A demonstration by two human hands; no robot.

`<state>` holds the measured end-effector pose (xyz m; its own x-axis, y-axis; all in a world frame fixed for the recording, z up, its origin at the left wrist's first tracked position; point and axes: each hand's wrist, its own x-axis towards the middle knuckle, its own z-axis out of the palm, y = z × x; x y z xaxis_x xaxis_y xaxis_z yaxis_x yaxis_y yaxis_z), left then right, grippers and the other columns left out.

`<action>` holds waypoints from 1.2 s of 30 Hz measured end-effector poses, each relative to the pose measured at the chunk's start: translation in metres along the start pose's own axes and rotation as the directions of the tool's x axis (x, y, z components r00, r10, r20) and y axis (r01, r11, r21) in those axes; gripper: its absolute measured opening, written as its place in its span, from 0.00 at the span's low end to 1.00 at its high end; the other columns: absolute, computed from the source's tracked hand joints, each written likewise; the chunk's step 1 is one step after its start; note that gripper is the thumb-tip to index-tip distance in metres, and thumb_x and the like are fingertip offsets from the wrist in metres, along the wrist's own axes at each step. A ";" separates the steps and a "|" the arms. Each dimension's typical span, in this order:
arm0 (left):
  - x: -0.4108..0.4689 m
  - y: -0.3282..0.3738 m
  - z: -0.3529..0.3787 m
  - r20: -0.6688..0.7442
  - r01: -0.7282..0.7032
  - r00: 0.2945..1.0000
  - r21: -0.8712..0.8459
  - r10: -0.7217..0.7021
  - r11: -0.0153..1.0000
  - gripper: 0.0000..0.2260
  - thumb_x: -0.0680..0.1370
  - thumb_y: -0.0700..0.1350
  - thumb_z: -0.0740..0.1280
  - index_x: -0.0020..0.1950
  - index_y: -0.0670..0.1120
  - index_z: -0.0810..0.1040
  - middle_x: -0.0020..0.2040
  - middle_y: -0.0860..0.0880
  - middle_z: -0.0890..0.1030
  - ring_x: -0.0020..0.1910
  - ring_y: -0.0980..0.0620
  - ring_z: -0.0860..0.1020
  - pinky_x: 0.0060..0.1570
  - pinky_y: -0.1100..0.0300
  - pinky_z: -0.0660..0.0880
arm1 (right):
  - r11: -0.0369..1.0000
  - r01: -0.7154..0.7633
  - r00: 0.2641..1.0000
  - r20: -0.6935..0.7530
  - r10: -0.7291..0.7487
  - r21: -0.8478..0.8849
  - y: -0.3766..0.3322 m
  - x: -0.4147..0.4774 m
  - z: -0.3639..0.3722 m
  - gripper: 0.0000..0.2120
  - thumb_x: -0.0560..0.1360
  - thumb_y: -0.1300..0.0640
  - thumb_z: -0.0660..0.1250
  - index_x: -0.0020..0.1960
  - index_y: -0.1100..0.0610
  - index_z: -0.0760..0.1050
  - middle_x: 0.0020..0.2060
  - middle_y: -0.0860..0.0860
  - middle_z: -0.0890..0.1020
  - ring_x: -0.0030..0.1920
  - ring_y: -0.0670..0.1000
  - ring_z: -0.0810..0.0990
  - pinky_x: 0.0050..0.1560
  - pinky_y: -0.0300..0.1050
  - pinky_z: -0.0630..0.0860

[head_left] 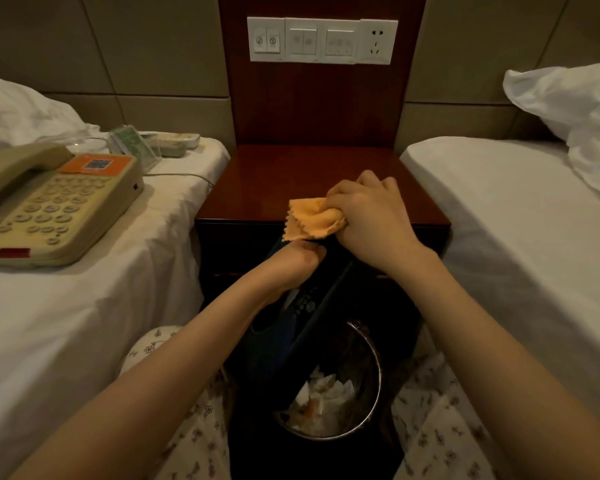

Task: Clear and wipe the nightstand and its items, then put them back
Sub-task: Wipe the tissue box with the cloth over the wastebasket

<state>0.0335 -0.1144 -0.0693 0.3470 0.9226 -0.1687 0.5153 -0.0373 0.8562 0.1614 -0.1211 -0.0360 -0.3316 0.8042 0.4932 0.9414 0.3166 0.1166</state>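
**A:** Where is the work right now?

**B:** At the near edge of the nightstand (309, 168). The right hand (371, 216) has its fingers curled tight round a bunched orange cloth (312, 220), which lies on that edge with one corner hanging over. Just below, the left hand (291, 261) grips the far end of a dark holder (274, 341), tilted down over the waste bin (378, 372).

**A:** What is that dark thing?

**B:** Hard to say in this light. It may be a tray with a buttoned remote in it. The left fingers curl over its top end, but I cannot tell how firmly.

**A:** So how should it be wiped?

**B:** I'd steady it with the left hand and draw the cloth from the far end toward the near one, so crumbs drop into the bin. Mind that whatever sits inside doesn't slide out with them. Unbunching the cloth would give a flatter wiping face.

**A:** And the rest?

**B:** The telephone (49, 202) waits on the left bed (84, 323), well apart from the hands. Putting things back looks like a later step.
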 end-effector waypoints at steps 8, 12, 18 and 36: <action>0.000 0.012 -0.002 0.123 -0.080 0.991 0.273 0.048 0.959 0.15 0.83 0.44 0.54 0.63 0.40 0.75 0.43 0.48 0.73 0.38 0.56 0.70 0.37 0.64 0.64 | 0.876 -0.320 0.914 0.362 0.185 0.360 0.037 0.010 -0.018 0.19 0.74 0.61 0.65 0.26 0.52 0.68 0.26 0.48 0.72 0.29 0.49 0.69 0.35 0.44 0.62; -0.009 0.010 -0.009 0.152 -0.315 0.947 0.274 0.283 0.909 0.16 0.82 0.44 0.55 0.37 0.41 0.74 0.37 0.44 0.72 0.37 0.48 0.70 0.39 0.57 0.65 | 0.763 -0.458 0.832 0.522 0.188 0.456 0.047 -0.002 -0.009 0.06 0.72 0.62 0.66 0.37 0.62 0.76 0.32 0.53 0.74 0.34 0.51 0.72 0.35 0.44 0.66; -0.017 -0.001 -0.013 0.333 -0.579 0.812 0.560 0.479 0.593 0.19 0.81 0.49 0.53 0.32 0.43 0.68 0.27 0.47 0.69 0.26 0.49 0.65 0.32 0.56 0.64 | 0.624 -0.543 0.789 0.597 0.149 0.562 0.053 -0.018 -0.005 0.10 0.75 0.62 0.62 0.53 0.64 0.76 0.44 0.58 0.78 0.42 0.49 0.76 0.43 0.42 0.71; -0.035 -0.035 0.011 0.640 -0.793 0.352 0.592 0.683 -0.146 0.16 0.73 0.48 0.56 0.27 0.46 0.73 0.19 0.49 0.69 0.17 0.51 0.66 0.24 0.67 0.53 | 0.935 0.052 0.978 0.171 -0.119 0.352 -0.012 0.018 0.017 0.21 0.78 0.54 0.61 0.71 0.49 0.65 0.72 0.50 0.65 0.70 0.53 0.62 0.65 0.55 0.63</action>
<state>0.0115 -0.1495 -0.0990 0.9755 0.0537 0.2135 0.1137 -0.9532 -0.2802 0.1425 -0.1018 -0.0428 -0.4466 0.8350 0.3213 0.8407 0.5146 -0.1688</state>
